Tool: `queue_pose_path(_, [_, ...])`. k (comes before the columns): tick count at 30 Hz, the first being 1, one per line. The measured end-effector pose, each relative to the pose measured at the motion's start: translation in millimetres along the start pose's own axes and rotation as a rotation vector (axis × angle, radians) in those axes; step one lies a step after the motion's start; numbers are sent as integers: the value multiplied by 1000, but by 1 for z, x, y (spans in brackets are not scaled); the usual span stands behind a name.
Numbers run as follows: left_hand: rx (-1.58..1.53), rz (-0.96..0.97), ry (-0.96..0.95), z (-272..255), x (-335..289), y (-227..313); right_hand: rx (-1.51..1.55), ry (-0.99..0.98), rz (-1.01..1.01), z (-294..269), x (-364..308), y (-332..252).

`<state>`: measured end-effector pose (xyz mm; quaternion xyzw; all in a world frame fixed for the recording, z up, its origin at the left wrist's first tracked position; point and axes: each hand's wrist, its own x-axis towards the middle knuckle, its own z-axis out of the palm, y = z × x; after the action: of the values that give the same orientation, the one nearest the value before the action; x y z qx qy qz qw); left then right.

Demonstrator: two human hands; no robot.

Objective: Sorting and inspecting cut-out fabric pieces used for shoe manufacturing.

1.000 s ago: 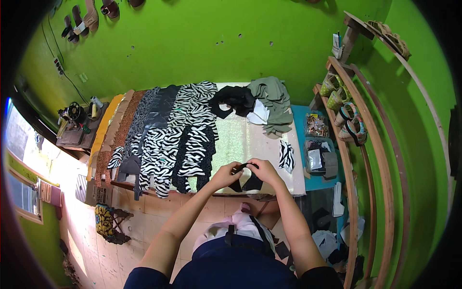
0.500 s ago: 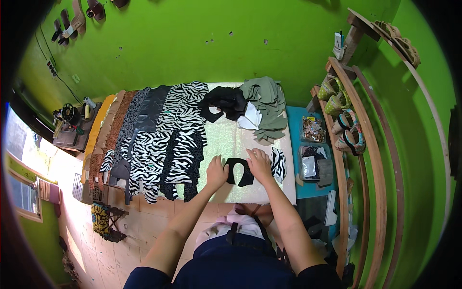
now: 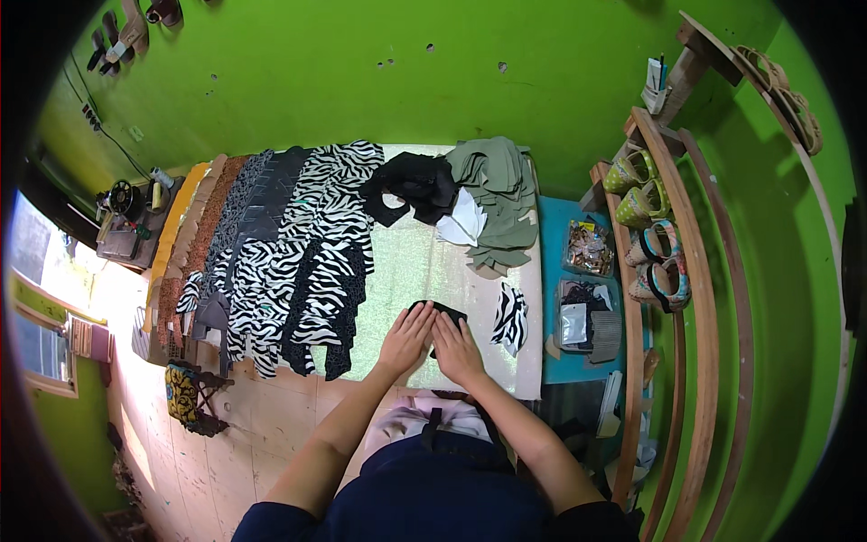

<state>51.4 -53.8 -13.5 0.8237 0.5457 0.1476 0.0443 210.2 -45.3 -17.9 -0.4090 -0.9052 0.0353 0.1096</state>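
My left hand (image 3: 408,339) and my right hand (image 3: 456,347) lie flat, side by side, on a black cut piece of material (image 3: 448,311) at the near edge of the table. Both have their fingers stretched out, and neither grips anything. Only the piece's upper and right edges show; the rest is under my hands. Just right of them lies a zebra-print piece (image 3: 510,321). Farther back are a heap of black pieces (image 3: 424,181), a white piece (image 3: 461,219) and a stack of olive-green pieces (image 3: 499,199).
Overlapping rows of zebra-print pieces (image 3: 312,217) and other coloured pieces cover the table's left side. At right, two plastic boxes (image 3: 589,247) rest on a blue surface (image 3: 553,226), beside a wooden rack (image 3: 691,298) holding sandals (image 3: 643,206). A sewing machine (image 3: 124,200) stands far left.
My hands have come together from either side of the black piece and now lie over it. The piece, with its opening visible before, is mostly covered. The view has shifted slightly.
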Motion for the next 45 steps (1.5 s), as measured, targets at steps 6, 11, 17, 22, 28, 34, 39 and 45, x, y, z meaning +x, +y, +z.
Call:
queue_pose_path(6, [36, -128, -100, 8, 7, -11, 83, -79, -4, 2, 16, 12])
queue_pose_path(11, [-15, -198, -132, 2, 6, -9, 44, -131, 5, -3, 23, 29])
queue_pose_path(17, [-190, -335, 20, -4, 11, -2, 110, 197, 278, -13, 24, 21])
queue_pose_path(22, [-93, -106, -9, -12, 28, -24, 139, 124, 407, -12, 32, 24])
queue_pose_path(28, [14, -100, -154, -6, 18, -22, 75, 118, 476, -6, 39, 31])
queue_pose_path(34, [-141, -126, -220, -10, 18, -24, 115, 108, 382, -9, 49, 0])
queue_pose_path(39, [-31, 152, -236, -4, 27, -51, 120, 9, 276, 4, 45, -16])
queue_pose_path(45, [-21, 80, -167, -2, 19, -40, 140, -68, 339, 7, 27, -1])
